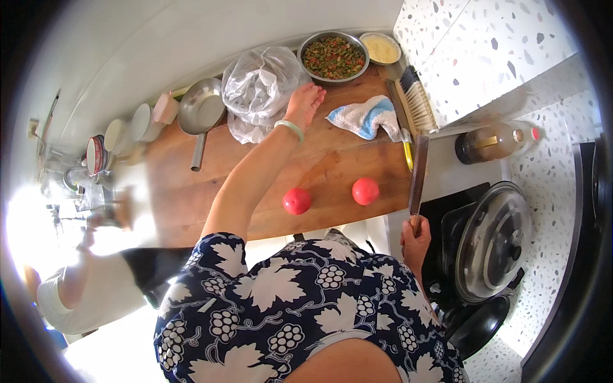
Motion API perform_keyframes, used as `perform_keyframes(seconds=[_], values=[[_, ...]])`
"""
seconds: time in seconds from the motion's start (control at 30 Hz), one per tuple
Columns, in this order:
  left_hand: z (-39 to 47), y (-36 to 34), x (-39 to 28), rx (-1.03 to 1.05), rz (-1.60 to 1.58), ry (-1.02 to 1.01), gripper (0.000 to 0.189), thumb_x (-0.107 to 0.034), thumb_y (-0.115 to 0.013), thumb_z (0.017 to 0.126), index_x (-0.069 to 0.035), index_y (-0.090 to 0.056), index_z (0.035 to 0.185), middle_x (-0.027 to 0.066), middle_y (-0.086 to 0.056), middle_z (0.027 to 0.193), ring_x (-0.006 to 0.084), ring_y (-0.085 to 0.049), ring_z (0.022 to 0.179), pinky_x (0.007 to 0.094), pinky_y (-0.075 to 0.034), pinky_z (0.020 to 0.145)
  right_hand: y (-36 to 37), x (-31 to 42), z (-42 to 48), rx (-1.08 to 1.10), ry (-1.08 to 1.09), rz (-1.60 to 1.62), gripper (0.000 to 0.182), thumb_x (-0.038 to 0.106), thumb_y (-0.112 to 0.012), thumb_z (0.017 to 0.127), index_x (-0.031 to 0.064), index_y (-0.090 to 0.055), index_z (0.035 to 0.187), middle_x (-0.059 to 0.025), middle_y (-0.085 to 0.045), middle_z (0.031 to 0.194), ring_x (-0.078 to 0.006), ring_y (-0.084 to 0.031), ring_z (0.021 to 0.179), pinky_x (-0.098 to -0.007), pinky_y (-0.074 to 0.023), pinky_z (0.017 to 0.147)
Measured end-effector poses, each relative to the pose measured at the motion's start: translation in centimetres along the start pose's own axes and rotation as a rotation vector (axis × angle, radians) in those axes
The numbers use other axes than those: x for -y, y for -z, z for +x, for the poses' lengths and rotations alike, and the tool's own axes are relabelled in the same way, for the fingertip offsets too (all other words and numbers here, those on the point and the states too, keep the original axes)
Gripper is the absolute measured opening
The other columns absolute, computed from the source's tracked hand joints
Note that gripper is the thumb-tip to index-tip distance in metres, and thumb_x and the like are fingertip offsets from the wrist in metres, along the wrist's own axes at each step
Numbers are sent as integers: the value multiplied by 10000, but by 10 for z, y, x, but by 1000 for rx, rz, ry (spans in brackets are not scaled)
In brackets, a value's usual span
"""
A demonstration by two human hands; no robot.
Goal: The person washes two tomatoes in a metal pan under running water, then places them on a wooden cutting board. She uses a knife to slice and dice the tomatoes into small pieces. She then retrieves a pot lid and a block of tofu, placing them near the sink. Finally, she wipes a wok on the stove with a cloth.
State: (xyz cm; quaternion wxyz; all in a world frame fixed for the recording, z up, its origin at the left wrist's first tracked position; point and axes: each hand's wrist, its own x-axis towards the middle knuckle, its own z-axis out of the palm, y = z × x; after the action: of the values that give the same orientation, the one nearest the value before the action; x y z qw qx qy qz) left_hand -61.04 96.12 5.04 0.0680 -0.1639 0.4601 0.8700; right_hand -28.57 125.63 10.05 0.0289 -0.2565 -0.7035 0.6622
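Note:
My left hand (306,103) reaches over the wooden worktop (268,182), fingers stretched out, holding nothing that I can see. It is at the right side of a crumpled clear plastic bag (261,86); whether it touches the bag is unclear. Just beyond the fingertips stands a metal bowl (334,57) of chopped green and red vegetables. At the worktop's right end, my right hand (415,239) grips the handle of a large kitchen knife (418,174), its dark blade pointing away from me. Two red tomatoes (297,201) (365,191) lie on the wood between my arms.
A blue-and-white cloth (368,117), a yellow-handled tool (407,149) and a brush (417,98) lie at right. Behind are a yellowish bowl of food (380,48) and a metal pan (201,107). A lidded pan (493,244) sits on the hob. Another person (72,292) works at left.

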Motion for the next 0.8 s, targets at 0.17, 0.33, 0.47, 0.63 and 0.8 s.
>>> perform_keyframes(seconds=[0.17, 0.33, 0.47, 0.63, 0.8], values=[[46, -24, 0, -190, -178, 40, 278, 61, -464, 891, -29, -441, 1153, 193, -586, 1019, 298, -633, 810, 362, -551, 640, 5, 5, -4, 50, 47, -8, 167, 68, -612, 874, 26, -531, 1014, 26, -482, 688, -36, -418, 502, -181, -333, 446], [33, -40, 11, -191, -40, -40, 406, 104, -450, 858, -99, -398, 1206, 204, -578, 988, 289, -625, 696, 312, -493, 519, 22, -8, -15, -8, -2, -84, 215, 104, -657, 861, 24, -544, 1027, 52, -452, 761, -39, -389, 665, -197, -346, 594], [-7, -52, 38, -133, -106, -40, 467, 137, -445, 827, -106, -405, 1224, 160, -579, 996, 245, -610, 662, 289, -471, 490, 23, -15, -18, -45, -26, -21, 189, 92, -639, 871, 23, -543, 1017, 47, -447, 742, -34, -393, 629, -193, -342, 548], [-44, -84, 71, -35, -184, -83, 476, 128, -463, 840, -114, -378, 1241, 137, -577, 986, 211, -594, 649, 299, -480, 510, 14, -10, -14, -38, -64, 106, 149, 79, -617, 881, 28, -541, 999, 42, -421, 714, -29, -391, 575, -193, -330, 482], [-54, -57, 45, -254, 88, -123, 212, 19, -496, 882, -32, -449, 1082, 94, -585, 845, 199, -572, 605, 301, -476, 538, 11, -7, -9, -12, -29, 69, 168, 70, -606, 885, 22, -532, 1027, 26, -475, 724, -34, -420, 556, -192, -347, 466]])
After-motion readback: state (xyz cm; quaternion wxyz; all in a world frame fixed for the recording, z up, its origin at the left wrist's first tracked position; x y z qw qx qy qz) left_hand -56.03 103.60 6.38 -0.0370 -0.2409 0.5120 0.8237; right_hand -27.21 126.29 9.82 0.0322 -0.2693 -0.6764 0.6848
